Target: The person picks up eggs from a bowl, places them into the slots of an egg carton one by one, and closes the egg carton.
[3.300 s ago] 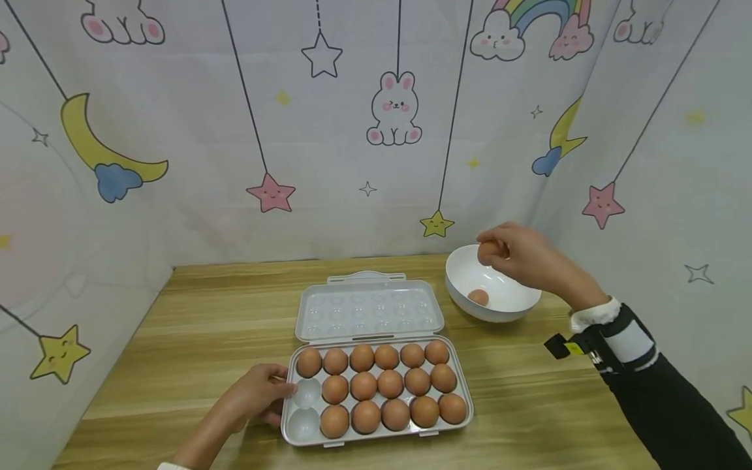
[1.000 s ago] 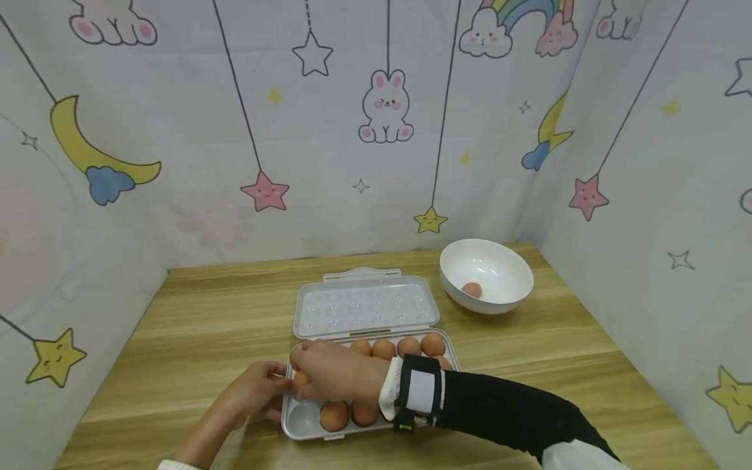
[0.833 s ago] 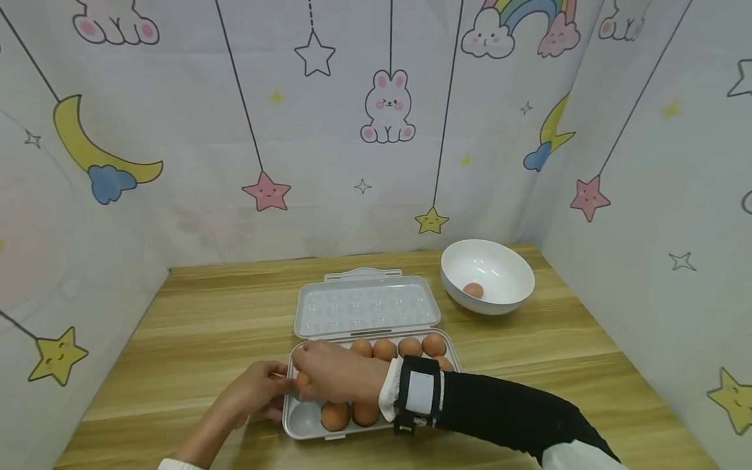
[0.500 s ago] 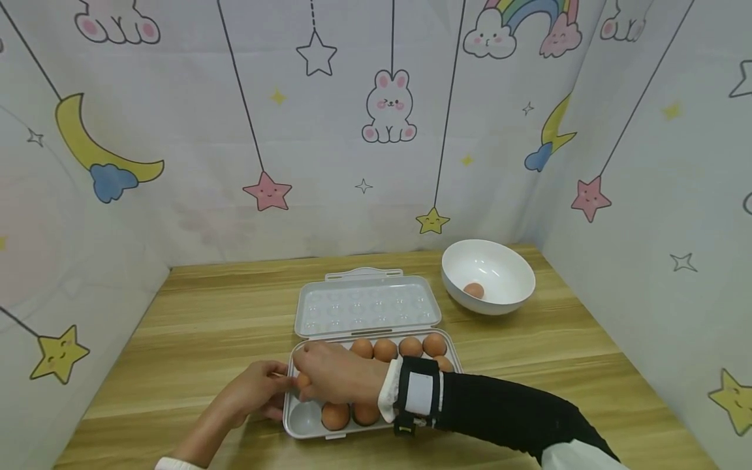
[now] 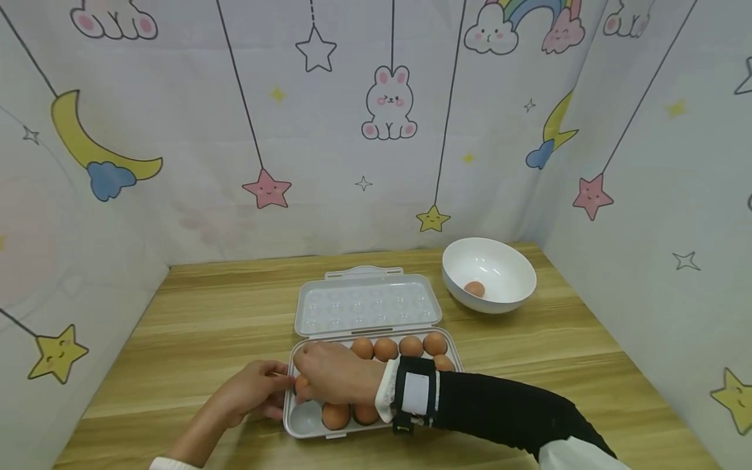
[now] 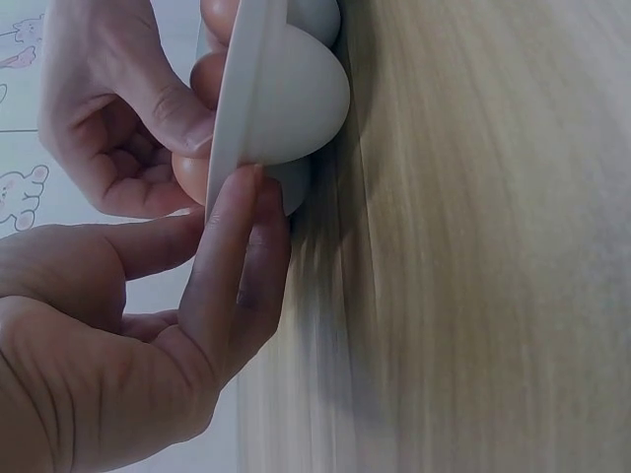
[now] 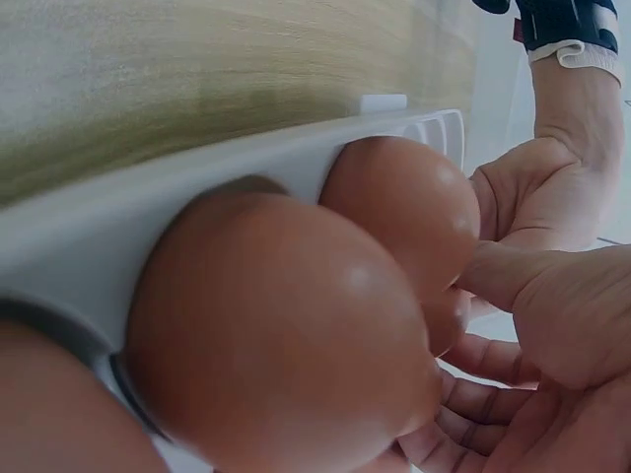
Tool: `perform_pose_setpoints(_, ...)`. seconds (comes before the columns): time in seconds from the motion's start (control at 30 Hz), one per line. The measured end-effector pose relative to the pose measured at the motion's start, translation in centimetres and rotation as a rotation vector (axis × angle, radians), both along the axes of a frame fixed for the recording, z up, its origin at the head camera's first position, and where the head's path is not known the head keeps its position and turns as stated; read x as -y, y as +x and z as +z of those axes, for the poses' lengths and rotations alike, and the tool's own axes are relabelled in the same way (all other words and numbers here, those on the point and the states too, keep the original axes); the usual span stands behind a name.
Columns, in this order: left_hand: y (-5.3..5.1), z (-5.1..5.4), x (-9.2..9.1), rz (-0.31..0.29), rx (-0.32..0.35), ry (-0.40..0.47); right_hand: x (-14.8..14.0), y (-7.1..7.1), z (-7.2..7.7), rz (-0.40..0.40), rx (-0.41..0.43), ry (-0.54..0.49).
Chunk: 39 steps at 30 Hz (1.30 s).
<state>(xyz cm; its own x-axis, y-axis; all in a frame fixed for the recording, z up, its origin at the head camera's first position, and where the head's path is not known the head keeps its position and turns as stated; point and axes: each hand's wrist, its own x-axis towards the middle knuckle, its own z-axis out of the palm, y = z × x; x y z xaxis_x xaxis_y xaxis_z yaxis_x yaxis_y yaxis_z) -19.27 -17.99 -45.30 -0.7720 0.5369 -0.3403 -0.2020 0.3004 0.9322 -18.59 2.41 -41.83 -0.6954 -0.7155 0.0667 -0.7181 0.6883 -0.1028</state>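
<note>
A white plastic egg carton (image 5: 307, 421) lies open on the table with several brown eggs (image 5: 335, 416) in its cups. My left hand (image 5: 252, 391) pinches the carton's left rim, thumb on top and fingers beneath, as the left wrist view shows at the rim (image 6: 237, 108). My right hand (image 5: 341, 373) reaches across the carton and holds a brown egg (image 5: 301, 386) at the left column's middle cup. In the right wrist view this egg (image 7: 449, 320) is partly hidden behind nearer eggs. The front-left cup holds no egg. My right hand and wrist cover part of the rows.
A white bowl (image 5: 508, 274) with one brown egg (image 5: 474, 288) inside stands at the back right of the wooden table (image 5: 223, 313). The carton's clear lid (image 5: 367, 303) lies folded back behind it. A patterned curtain (image 5: 329, 130) closes off the back and sides.
My right hand has carried an egg from above the bowl, left and down to the carton's middle-left cup. Over the last second it has barely moved. My left hand stays on the rim.
</note>
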Motion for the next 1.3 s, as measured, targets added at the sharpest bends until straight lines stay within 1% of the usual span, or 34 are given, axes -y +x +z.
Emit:
perform_pose_setpoints(0.17,0.1,0.1,-0.1,-0.004,0.008,0.005,0.0,-0.1,-0.2,-0.011,-0.015,0.008)
perform_pose_setpoints(0.4,0.0,0.0,-0.1,-0.004,0.008,0.013,-0.1,0.0,-0.4,-0.015,-0.073,0.03)
perform_pose_setpoints(0.53,-0.1,0.2,-0.1,-0.004,0.011,0.011,-0.8,0.2,0.3,-0.017,-0.055,0.008)
perform_pose_setpoints(0.7,-0.2,0.3,-0.1,0.004,0.026,-0.001,-2.5,0.6,2.9,-0.052,0.027,-0.015)
perform_pose_setpoints(0.83,-0.2,0.3,-0.2,0.012,0.036,-0.01,-4.6,0.8,5.4,-0.101,0.0,0.013)
perform_pose_setpoints(0.9,-0.3,0.3,-0.3,0.012,0.04,-0.012,-5.9,0.9,6.8,-0.133,0.009,0.009)
perform_pose_setpoints(1.07,-0.4,0.3,-0.3,0.007,0.045,-0.015,-10.0,1.2,10.5,-0.219,0.047,-0.05)
perform_pose_setpoints(1.13,-0.4,0.3,-0.2,0.0,0.046,-0.013,-11.5,1.5,11.9,-0.251,0.031,-0.066)
perform_pose_setpoints(1.3,-0.5,0.2,0.1,-0.012,0.047,-0.005,-14.9,1.7,14.3,-0.333,-0.009,-0.069)
